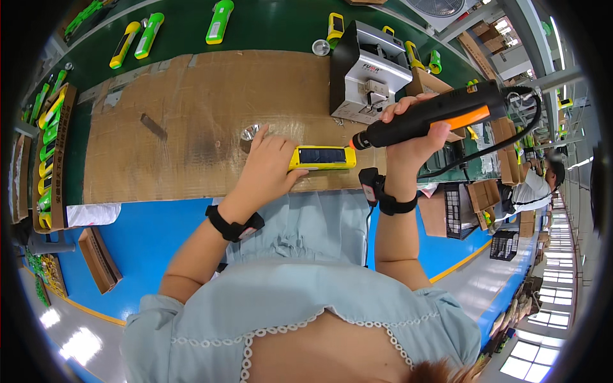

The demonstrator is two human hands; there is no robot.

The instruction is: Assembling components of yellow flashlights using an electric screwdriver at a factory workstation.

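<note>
Now one yellow flashlight (324,157) lies on the brown cardboard sheet (185,115), with one black electric screwdriver (431,116) near its right end. Three green-and-yellow flashlights (219,22) lie at the back left. The left hand (267,161) is palm down, thumb and fingers gripping the yellow flashlight's left end. The right hand's (414,148) fingers wrap around the screwdriver, tip pointing left. At far left, a long cardboard box (59,179) holds more flashlights (48,148), too crowded to count.
</note>
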